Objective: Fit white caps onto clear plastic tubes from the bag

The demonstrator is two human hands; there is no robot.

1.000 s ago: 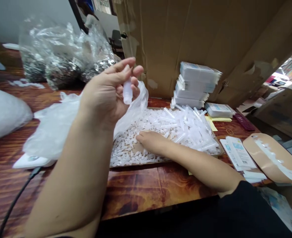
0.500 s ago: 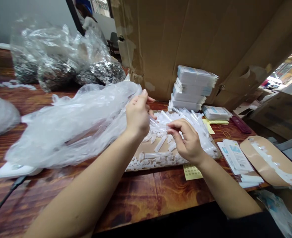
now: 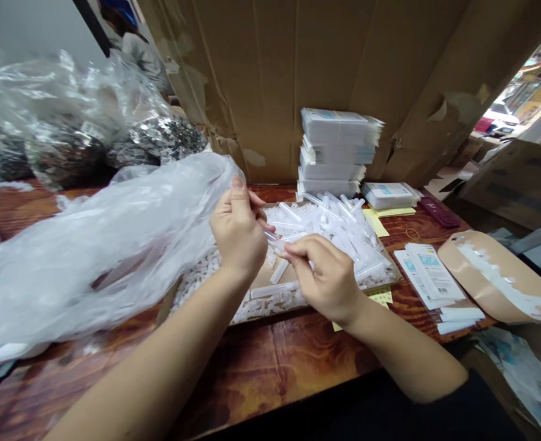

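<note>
My left hand (image 3: pixel 239 228) is closed around a clear plastic tube (image 3: pixel 271 235), whose end pokes out from under the curled fingers toward the right. With thumb and forefinger, my right hand (image 3: pixel 328 275) pinches a small translucent plastic piece (image 3: pixel 278 244) against or very close to that end; contact is hard to make out. Both hands are over a shallow cardboard tray (image 3: pixel 293 314) that holds many clear tubes (image 3: pixel 274 290) and small white plastic pieces (image 3: pixel 201 269). Beside my left hand lies a large, crumpled translucent plastic bag (image 3: pixel 127 239), partly over the tray's left side.
Clear bags of shiny silvery pieces (image 3: pixel 160 138) stand at the back left. Bundled printed cards (image 3: pixel 334 153) are stacked against a cardboard wall (image 3: pixel 270 79). Rightward lie loose cards (image 3: pixel 431 275), a dark red case (image 3: pixel 440 212) and a tan board (image 3: pixel 495 275). A person (image 3: pixel 141 55) is behind.
My right hand has come closer to my left, bringing the small piece up to the tube's end. The view has swung right, so the bag and tray appear farther left.
</note>
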